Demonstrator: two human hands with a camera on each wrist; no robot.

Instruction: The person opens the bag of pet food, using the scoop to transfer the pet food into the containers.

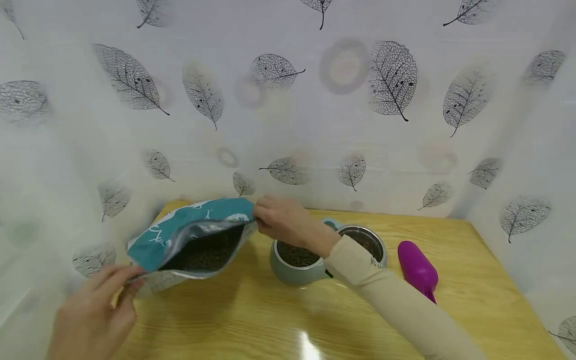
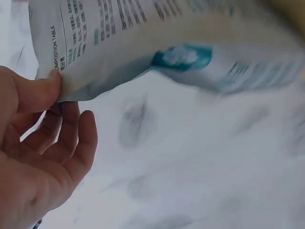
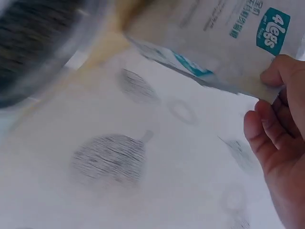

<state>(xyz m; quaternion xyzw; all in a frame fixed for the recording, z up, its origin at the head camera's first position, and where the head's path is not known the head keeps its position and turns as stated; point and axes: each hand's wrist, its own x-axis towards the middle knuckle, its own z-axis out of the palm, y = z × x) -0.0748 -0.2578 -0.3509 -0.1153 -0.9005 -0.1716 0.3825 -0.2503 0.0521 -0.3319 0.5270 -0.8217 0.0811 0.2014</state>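
Observation:
A teal and white pet food bag [image 1: 198,212] gapes wide in the head view, with dark kibble [image 1: 209,257] inside. My left hand [image 1: 96,310] pinches the near left corner of its mouth. At the opposite corner my right hand [image 1: 288,222] grips the rim. The left wrist view has the left thumb and fingers on the printed bag [image 2: 119,43]. In the right wrist view the right hand [image 3: 283,129] pinches the bag's corner beside a "4legs" label [image 3: 273,31]. Beneath the right forearm stands a grey-green double pet bowl [image 1: 292,275] with kibble in both steel-lined parts, partly hidden.
A purple scoop [image 1: 416,267] lies right of the bowl, its handle end behind the right sleeve [image 1: 396,300]. Everything stands on a yellow wooden table [image 1: 252,320]. A whitish leaf-patterned sheet [image 1: 288,120] hangs behind and along the sides.

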